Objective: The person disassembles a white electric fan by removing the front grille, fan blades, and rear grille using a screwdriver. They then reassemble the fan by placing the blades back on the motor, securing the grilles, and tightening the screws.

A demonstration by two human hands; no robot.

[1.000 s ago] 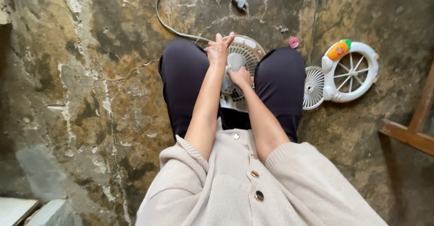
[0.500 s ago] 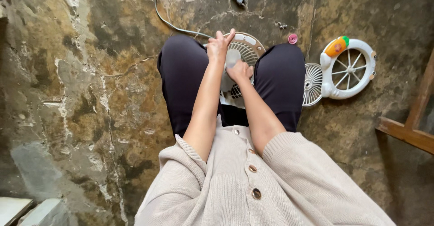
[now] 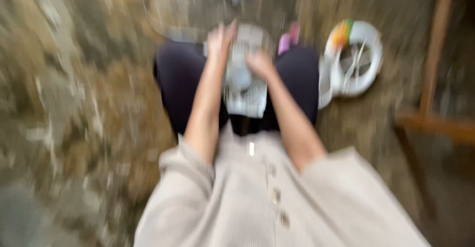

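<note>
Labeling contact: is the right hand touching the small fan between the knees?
Cannot tell. The head view is motion-blurred: the right hand overlaps the fan, but no contact edge or gap resolves.

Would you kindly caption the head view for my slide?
Blurred: both hands, left hand and right hand, on a small white fan between the knees.

Both hands, left and right, on blurred white fan

A mottled brown stone floor carries everything. On it, just right of the right hand, lie a white ring-shaped fan part and a small pink piece, both blurred.
</note>
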